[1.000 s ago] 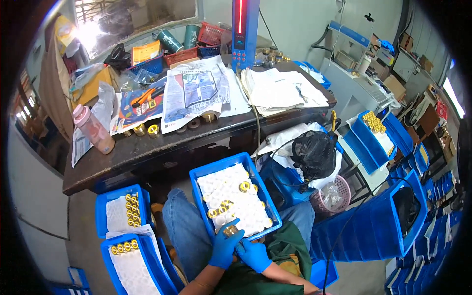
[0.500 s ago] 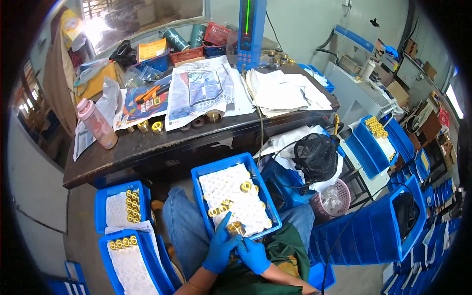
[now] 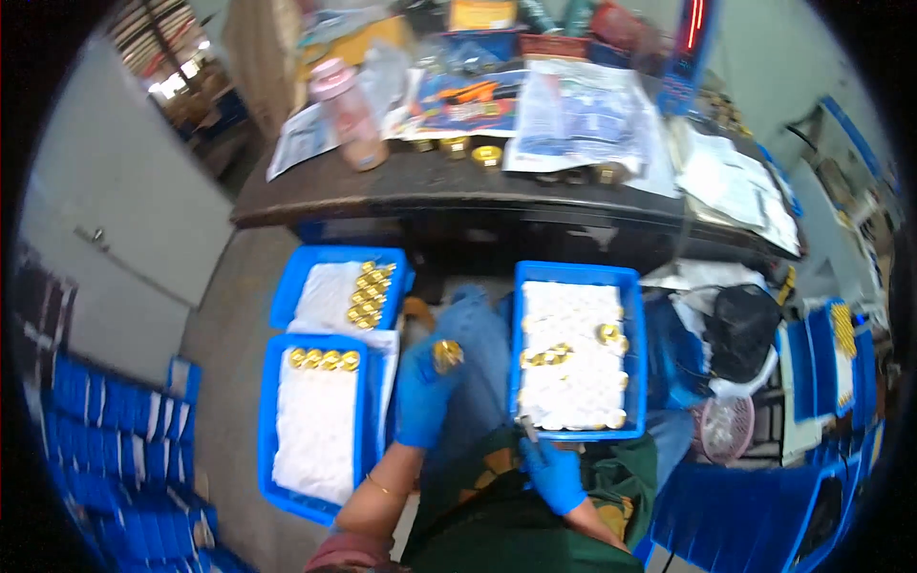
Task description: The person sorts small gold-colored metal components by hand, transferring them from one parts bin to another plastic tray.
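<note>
My left hand [image 3: 425, 396], in a blue glove, is closed around a gold-coloured metal ring [image 3: 447, 356], held up over my knee beside the left trays. My right hand [image 3: 554, 477], also gloved, is at the near edge of the blue tray [image 3: 643, 363] on my lap. A short grey metal rod-like piece [image 3: 528, 428] sticks up from its fingers; its exact kind is unclear. White paper lining and several gold rings [image 3: 547, 356] fill the lap tray. The lower left tray [image 3: 269, 439] has a short row of gold rings [image 3: 325, 359] along its far end.
Behind that, another blue tray [image 3: 287, 286] carries several gold rings. A dark desk [image 3: 420, 191] crosses ahead, with a pink bottle [image 3: 353, 119], papers and a blue column gauge [image 3: 683, 72] lit red. A black bag [image 3: 745, 329] and a pink basket [image 3: 723, 430] are at right.
My hands have parted: the left has carried the gold ring leftward, and the right stays by the lap tray with the grey piece. My view has swung left; the gauge light went from green to red.
</note>
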{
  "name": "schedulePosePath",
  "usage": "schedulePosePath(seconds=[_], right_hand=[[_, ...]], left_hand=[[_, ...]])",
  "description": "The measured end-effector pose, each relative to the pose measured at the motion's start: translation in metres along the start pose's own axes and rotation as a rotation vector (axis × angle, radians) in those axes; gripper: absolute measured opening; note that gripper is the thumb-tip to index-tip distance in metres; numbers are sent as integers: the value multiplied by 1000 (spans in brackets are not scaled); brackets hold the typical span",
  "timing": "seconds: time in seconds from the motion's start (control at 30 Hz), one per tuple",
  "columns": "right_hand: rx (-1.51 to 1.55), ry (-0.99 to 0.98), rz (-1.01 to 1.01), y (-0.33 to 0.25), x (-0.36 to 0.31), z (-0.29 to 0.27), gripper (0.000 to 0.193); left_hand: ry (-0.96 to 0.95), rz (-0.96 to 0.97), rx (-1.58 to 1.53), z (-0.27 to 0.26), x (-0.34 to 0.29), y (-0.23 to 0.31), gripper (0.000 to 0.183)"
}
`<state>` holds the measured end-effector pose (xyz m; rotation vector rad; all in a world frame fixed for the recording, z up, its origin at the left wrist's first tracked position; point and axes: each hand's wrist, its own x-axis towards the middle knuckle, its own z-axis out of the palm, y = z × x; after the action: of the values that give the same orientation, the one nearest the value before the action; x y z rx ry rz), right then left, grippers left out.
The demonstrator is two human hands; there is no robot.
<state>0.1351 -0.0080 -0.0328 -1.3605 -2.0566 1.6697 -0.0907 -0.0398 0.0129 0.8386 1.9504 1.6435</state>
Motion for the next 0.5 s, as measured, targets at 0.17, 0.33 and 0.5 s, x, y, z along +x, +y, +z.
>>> schedulePosePath(seconds=[0.17, 0.33, 0.5], right_hand=[[238, 22, 82, 0, 6, -8, 35], [305, -24, 96, -4, 6, -4, 33], [248, -30, 49, -2, 7, -4, 30]], left_hand=[[579, 99, 244, -133, 23, -44, 40], [852, 121, 510, -248, 30, -97, 39], [783, -120, 709, -259, 32, -95, 47]])
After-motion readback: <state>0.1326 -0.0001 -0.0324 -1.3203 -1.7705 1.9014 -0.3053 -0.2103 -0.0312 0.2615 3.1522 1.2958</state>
